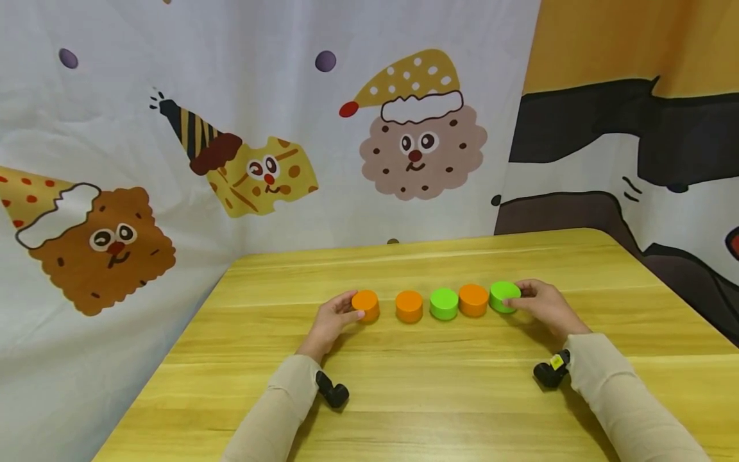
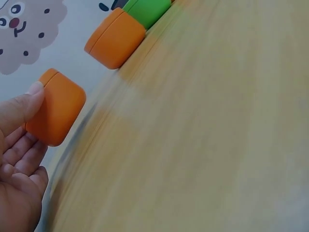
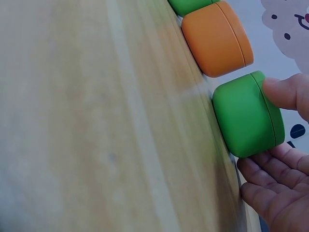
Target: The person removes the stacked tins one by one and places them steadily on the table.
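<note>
A row of small round lidded containers runs across the wooden table. At its left end, my left hand [image 1: 331, 321] pinches an orange container [image 1: 365, 306] between thumb and fingers; the left wrist view shows this orange container [image 2: 60, 108] close over the tabletop, thumb at its lid. My right hand [image 1: 548, 308] holds the green container [image 1: 503, 295] at the right end. In the right wrist view the thumb presses the lid of that green container [image 3: 248, 116], with the fingers behind its far side. Between the hands stand an orange container [image 1: 408, 307], a green one [image 1: 444, 304] and another orange one [image 1: 473, 300].
The light wooden table [image 1: 439, 398] has its back edge close to a white curtain [image 1: 277, 70] printed with cartoon biscuits and cheese. Black wrist devices [image 1: 331, 390] sit at both sleeve cuffs. The gap beside the left-held container is wider than those farther right.
</note>
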The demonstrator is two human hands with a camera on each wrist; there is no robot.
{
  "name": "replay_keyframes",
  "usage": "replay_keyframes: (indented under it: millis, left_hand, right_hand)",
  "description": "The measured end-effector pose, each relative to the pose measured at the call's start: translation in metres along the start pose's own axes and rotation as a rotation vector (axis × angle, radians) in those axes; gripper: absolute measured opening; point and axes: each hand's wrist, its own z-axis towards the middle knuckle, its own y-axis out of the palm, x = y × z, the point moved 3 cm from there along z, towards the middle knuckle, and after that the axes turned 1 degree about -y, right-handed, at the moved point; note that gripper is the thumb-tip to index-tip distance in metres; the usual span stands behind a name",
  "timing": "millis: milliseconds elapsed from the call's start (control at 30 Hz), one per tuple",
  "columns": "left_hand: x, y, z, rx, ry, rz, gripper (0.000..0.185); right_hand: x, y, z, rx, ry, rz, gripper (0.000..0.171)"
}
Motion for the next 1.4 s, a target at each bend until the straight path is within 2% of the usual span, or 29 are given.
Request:
replay_keyframes:
  millis: [900, 967, 1200, 1400]
  left_hand:
    - [0.003, 0.022, 0.006, -0.079, -0.012, 0.012, 0.058]
    - [0.005, 0.022, 0.006, -0.088, -0.014, 0.016, 0.058]
    - [0.028, 0.026, -0.010, -0.101, -0.002, 0.053, 0.055]
    - [0.007, 0.025, 0.002, -0.104, -0.012, 0.050, 0.058]
  right_hand:
    - [-0.001, -0.001, 0.002, -0.010, 0.000, 0.032, 0.070]
    - [-0.002, -0.001, 0.002, -0.013, -0.004, 0.036, 0.069]
    - [0.000, -0.001, 0.001, -0.012, -0.005, 0.037, 0.070]
    - [0.003, 0.000, 0.000, -0.016, 0.014, 0.060, 0.072]
